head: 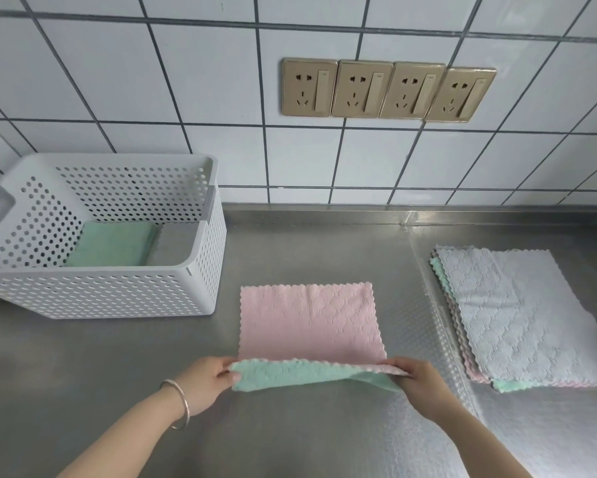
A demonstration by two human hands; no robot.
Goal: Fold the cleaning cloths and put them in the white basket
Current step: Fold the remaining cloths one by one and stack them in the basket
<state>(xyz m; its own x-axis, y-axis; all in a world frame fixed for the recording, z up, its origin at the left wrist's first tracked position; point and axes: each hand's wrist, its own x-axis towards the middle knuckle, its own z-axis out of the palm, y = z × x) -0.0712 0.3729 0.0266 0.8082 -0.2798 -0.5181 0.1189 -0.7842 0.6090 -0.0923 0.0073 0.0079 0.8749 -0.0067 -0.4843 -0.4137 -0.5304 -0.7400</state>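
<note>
1. a pink cloth [307, 319] is lying flat on the steel counter [117, 374]; its near edge is being lifted, showing the green underside.
2. the left hand [205, 382] and right hand [419, 381] are each pinching a near corner.
3. the white basket [200, 270] is holding a folded green cloth [114, 244]; a stack of cloths [518, 315] is lying to the right.

You've got a pink cloth [307, 322] with a mint-green underside and a quilted weave, a white perforated basket [93, 291] holding a green folded cloth [112, 244], a pale grey-blue top cloth [518, 312] on the stack, gold sockets [386, 89], and white tiles [186, 81] with dark grout.
</note>
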